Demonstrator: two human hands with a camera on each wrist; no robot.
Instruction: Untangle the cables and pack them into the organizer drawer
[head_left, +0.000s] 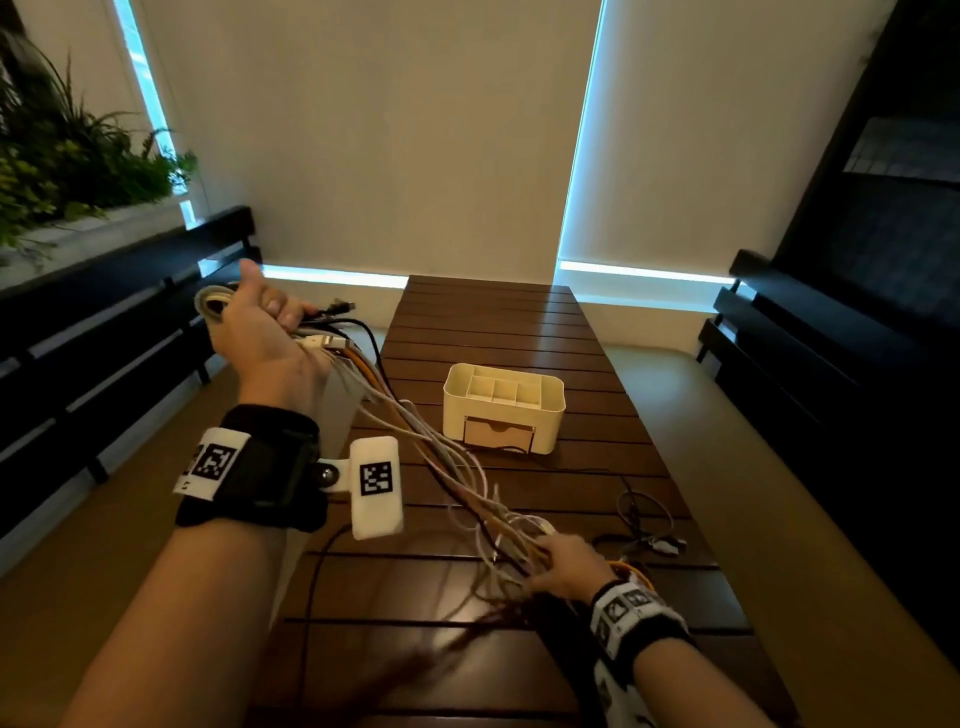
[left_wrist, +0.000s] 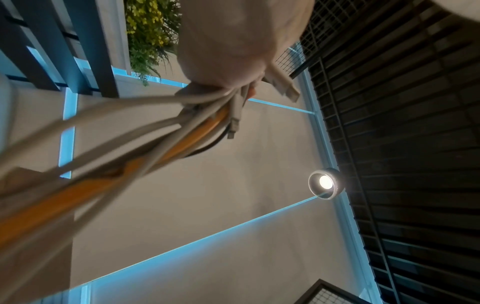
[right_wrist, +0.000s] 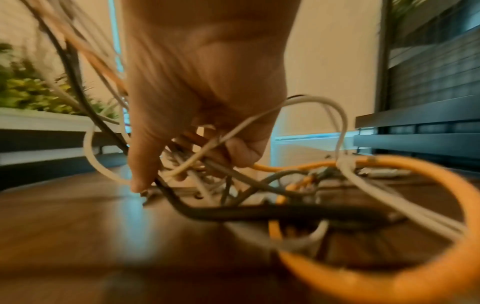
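Clearly left hand (head_left: 260, 332) raised, gripping cable bundle (head_left: 441, 457); right hand (head_left: 569, 566) clutches lower tangle on table (head_left: 519, 322). Right fingers partly hidden, blurred. Organizer (head_left: 503, 410) beyond, drawer (head_left: 498, 432) closed.

White, orange and black cables (head_left: 441, 467); cream organizer (head_left: 503, 408); dark brown slatted table (head_left: 498, 322).

Counting two hands — left hand (head_left: 260, 332) and right hand (head_left: 566, 569) — one tangled bundle of cables (head_left: 447, 457), too knotted for a strand count, one separate dark cable (head_left: 647, 525), one organizer (head_left: 503, 408) showing one drawer (head_left: 498, 434), one table (head_left: 519, 322).
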